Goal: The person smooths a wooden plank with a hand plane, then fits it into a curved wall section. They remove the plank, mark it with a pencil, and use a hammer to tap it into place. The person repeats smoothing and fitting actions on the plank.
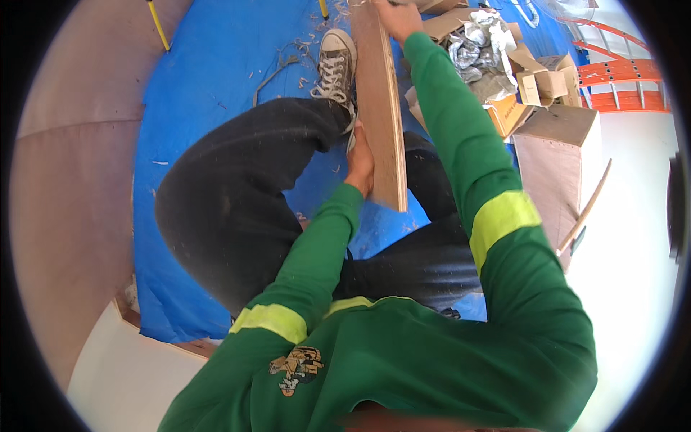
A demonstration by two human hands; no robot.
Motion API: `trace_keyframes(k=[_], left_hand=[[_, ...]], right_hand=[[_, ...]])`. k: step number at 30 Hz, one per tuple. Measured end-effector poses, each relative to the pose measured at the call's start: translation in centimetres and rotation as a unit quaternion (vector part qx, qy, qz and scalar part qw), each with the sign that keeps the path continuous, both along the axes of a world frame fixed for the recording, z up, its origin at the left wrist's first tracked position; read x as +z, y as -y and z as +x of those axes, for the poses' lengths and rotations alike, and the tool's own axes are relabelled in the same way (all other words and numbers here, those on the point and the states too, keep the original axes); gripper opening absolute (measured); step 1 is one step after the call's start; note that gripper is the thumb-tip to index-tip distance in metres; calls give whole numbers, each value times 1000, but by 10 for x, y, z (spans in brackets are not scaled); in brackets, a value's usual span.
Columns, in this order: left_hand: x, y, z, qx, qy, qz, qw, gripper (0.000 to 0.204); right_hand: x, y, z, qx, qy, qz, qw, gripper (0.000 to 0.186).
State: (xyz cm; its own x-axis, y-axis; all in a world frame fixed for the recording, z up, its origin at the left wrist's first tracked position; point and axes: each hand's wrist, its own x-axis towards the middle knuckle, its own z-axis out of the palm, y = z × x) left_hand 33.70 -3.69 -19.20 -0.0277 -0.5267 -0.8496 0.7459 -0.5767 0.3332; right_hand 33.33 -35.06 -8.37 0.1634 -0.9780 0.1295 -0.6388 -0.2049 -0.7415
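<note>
A long wooden board (pixel 379 115) with a pale layered edge slants up between my legs, its near end above the blue sheet. Along its left edge, close to that end, my left hand (pixel 362 162) is closed round the wood, most of its fingers hidden behind the board. My right hand (pixel 399 19) is at the far end by the upper edge of the view. Its fingers are curled, and a bit of something greyish shows at them, too cut off to name. A laced sneaker (pixel 335 68) stands against the board's left side.
Blue sheeting (pixel 223 65) covers the floor, with curled wood shavings scattered near the shoe. At the right are crumpled silvery wrapping (pixel 479 47), opened cardboard boxes (pixel 543 83), a large carton (pixel 551 144) and an orange ladder (pixel 619 72). Yellow legs (pixel 158 25) stand far left.
</note>
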Motion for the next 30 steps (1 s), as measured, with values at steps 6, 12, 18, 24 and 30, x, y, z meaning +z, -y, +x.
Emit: trace_keyframes(k=[6,12,18,24,30], left_hand=[[-14,4,0,6,29,-38,999,81],[13,9,6,20,-42,-61,997,77],[27,10,10,39,-154,-82,984,74],[6,12,9,62,-144,-72,985,76],[-2,16,9,18,-32,-45,998,77]], right_hand=[[-20,89,22,35,-15,-52,998,61],[11,-37,-8,-6,-15,47,999,80],[109,-348,-71,-6,103,138,985,43],[109,-362,-76,-9,151,126,980,39],[22,-118,-30,-42,-39,42,998,62]])
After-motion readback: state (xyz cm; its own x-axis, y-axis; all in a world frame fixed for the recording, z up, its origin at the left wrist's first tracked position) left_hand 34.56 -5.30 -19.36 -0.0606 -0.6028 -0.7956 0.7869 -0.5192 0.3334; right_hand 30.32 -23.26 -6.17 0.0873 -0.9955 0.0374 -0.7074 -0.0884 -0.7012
